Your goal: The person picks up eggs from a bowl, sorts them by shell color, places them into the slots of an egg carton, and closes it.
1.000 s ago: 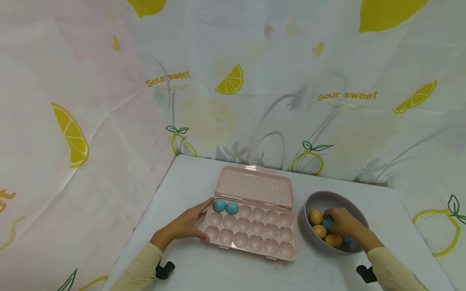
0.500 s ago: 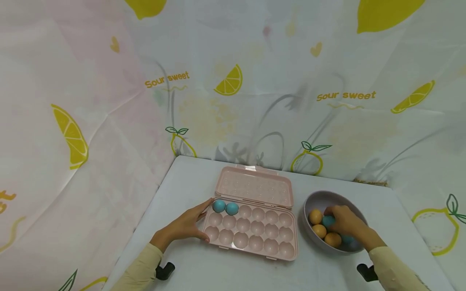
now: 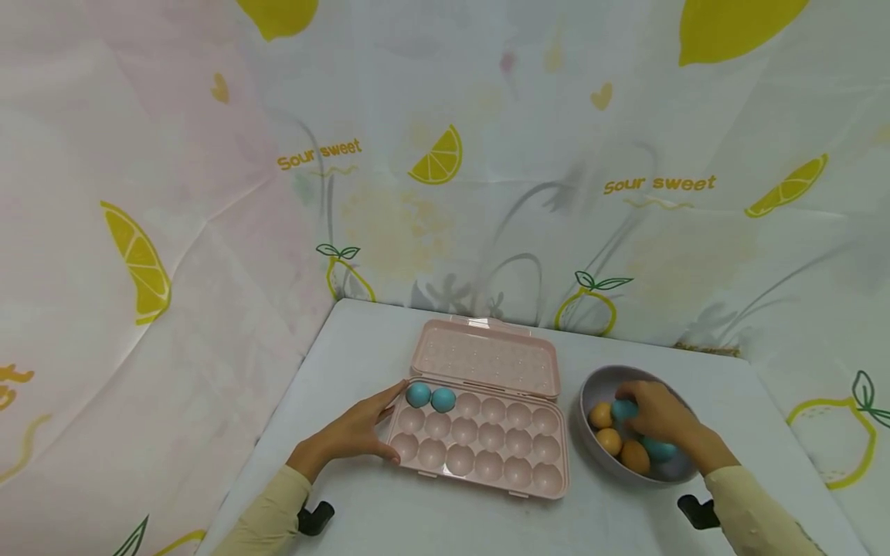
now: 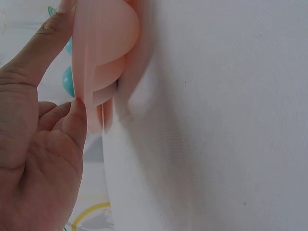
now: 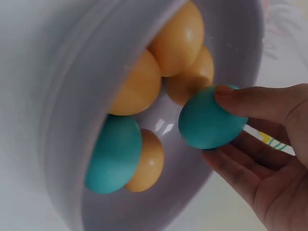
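My right hand (image 3: 653,413) pinches a blue egg (image 5: 207,120) between thumb and fingers, over the inside of a grey-purple bowl (image 3: 612,378). Below it in the bowl lie another blue egg (image 5: 114,156) and several tan-orange eggs (image 5: 178,41). To the left lies a pink egg box (image 3: 478,448), its lid folded back. Two blue eggs (image 3: 419,394) sit side by side in its rear left cups. My left hand (image 3: 351,428) spans the box's left end, thumb at the front corner and fingers at the rear; the left wrist view shows them gripping its edge.
The box's open lid (image 3: 487,357) lies toward the back of the white table (image 3: 375,340). A lemon-patterned sheet (image 3: 501,224) hangs behind it and to the sides. A black wrist strap piece (image 3: 316,518) juts out by the left sleeve.
My right hand has risen slightly in the bowl with a blue egg, uncovering more of the other blue egg there. My left hand and the egg box stay where they were.
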Motion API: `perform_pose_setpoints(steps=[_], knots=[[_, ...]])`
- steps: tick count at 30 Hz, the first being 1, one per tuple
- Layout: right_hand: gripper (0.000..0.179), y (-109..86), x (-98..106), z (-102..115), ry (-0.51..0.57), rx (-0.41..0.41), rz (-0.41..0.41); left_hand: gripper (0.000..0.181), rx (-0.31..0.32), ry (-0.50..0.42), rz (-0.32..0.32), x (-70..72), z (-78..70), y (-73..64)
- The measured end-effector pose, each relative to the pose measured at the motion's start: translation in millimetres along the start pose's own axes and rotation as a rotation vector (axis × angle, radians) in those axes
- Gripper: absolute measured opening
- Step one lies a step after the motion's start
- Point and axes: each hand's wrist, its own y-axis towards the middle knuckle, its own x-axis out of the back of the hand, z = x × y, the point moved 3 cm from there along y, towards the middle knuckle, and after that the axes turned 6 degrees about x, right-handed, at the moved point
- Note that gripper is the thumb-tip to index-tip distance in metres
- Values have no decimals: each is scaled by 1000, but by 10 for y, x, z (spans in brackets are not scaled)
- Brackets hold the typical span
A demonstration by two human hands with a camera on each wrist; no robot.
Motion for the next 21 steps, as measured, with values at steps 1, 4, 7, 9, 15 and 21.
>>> perform_pose_setpoints(steps=[1, 4, 7, 9, 15, 21], knots=[[31, 9, 15, 9, 5, -2, -6, 127, 4, 3, 0, -2, 2, -1], [34, 41, 67, 45, 12, -7, -36, 126, 13, 9, -1, -3, 1, -7], [32, 69, 109, 81, 26, -5, -68, 126, 15, 7, -4, 2, -8, -14], [30, 86, 128, 109, 17, -4, -89, 126, 15, 5, -4, 5, -16, -15], [36, 160, 176, 274, 24, 22, -148, 126, 15, 3, -1, 9, -23, -17], [40, 282, 122, 427, 14, 151, -322, 126, 20, 6, 1, 10, -41, -18]])
